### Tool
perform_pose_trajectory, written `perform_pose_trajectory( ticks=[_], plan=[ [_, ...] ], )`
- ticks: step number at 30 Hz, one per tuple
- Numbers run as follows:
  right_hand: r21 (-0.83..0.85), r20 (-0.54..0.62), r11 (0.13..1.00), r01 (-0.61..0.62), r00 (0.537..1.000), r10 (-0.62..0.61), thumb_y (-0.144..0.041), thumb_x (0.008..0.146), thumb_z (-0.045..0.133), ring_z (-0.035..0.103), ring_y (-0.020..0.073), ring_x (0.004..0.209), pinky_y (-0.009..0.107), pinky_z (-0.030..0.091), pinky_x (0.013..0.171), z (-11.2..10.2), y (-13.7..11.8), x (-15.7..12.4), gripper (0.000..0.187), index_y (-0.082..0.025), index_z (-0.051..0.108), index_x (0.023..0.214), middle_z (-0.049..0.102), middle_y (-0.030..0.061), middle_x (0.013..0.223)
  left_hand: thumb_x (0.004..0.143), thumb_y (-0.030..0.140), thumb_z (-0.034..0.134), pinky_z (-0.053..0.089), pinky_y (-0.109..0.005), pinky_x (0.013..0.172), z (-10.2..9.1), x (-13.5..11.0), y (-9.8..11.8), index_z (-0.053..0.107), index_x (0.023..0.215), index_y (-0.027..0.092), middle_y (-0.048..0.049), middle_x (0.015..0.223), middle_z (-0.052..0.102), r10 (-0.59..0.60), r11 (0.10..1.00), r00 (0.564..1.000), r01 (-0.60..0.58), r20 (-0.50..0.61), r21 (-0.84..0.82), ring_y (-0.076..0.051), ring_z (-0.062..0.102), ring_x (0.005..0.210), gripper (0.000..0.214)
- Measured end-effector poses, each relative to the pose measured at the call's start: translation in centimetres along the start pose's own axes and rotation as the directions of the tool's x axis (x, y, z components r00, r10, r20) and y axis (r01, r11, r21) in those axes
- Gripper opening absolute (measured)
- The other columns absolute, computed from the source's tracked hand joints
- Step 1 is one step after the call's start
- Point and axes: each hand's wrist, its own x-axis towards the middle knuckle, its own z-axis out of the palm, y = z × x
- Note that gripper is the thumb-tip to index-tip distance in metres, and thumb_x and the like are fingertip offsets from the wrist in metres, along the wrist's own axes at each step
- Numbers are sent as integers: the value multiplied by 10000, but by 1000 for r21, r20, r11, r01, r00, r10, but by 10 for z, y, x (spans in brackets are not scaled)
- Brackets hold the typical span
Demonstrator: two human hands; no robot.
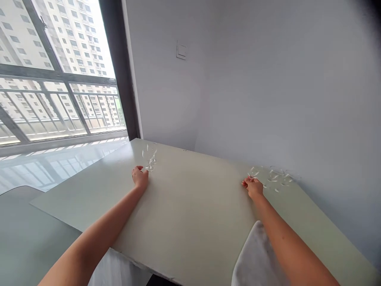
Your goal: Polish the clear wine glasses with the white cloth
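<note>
Stemmed glasses [275, 174], grouped at the right of the worktop [190, 198] with others [150, 155] toward its far left, should prove light, stiff, slippery and fragile, best taken by the stem, as the right hand [255, 187] seems to pinch one glass [254, 171], grip narrow (whether the curled left hand [140, 177] holds anything cannot be told).

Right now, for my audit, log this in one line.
left hand: beside two glasses; right hand: at glass, grip unclear; surface: table
</note>
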Motion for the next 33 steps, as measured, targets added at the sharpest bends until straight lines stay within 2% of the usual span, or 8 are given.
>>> perform_pose_trajectory(
  ticks=[8,10,13,15,18,21,27,33],
  plan=[
    [-64,362,998,-4,932,27,-223,549,722,571,104,518,245,526,474,48,13,-103,271,-143,599,778,632,28,730,725,211,546,370,-325,863,-14,-37,24,523,975,191,-71,1046,420,74,995,991,-81,-114,-59,-180,493,935,252],
    [-72,468,997,-23,882,54,-235,548,728,579,115,529,269,532,486,63,13,-135,291,-138,623,802,649,48,770,746,298,554,394,-317,823,-12,-70,36,582,909,203,-52,989,453,223,969,974,-217,41,-114,-166,509,844,190],
    [-99,676,992,-72,727,120,-260,564,732,573,113,539,275,526,502,86,11,-181,295,-134,648,817,653,54,786,725,413,583,428,-293,725,-5,-128,56,648,918,229,-44,945,499,399,914,825,-323,400,-245,-130,499,692,274],
    [-110,770,991,-71,624,130,-280,577,727,553,103,521,250,493,465,99,8,-206,280,-136,661,807,645,38,739,693,420,612,432,-271,682,-1,-160,68,657,962,255,-38,959,526,430,901,739,-314,519,-299,-121,509,682,318],
    [-134,841,991,-14,528,121,-300,598,705,546,106,516,230,449,438,110,4,-230,225,-133,679,746,630,24,660,696,433,595,415,-232,577,-3,-183,77,672,915,230,-30,911,569,390,913,706,-213,591,-348,-113,532,651,308],
    [-208,868,978,22,466,174,-256,609,692,597,135,614,248,482,514,108,-2,-236,215,-136,687,787,653,47,747,673,477,593,367,-218,501,-11,-176,74,676,845,198,-9,768,600,304,940,721,-122,622,-318,-104,510,566,338],
    [-316,762,948,34,604,232,-195,643,661,614,128,665,253,516,578,61,-16,-201,241,-142,665,878,640,86,953,569,518,652,349,-230,534,-34,-98,43,644,810,162,5,602,603,115,946,859,59,499,-318,-119,511,556,430],
    [-330,629,944,5,746,216,-181,611,692,619,147,682,243,520,552,-16,-18,-134,185,-133,676,789,655,84,879,496,536,688,342,-245,535,-48,-29,12,622,808,162,-6,633,614,44,944,916,92,398,-318,-125,511,560,492]
  ],
)
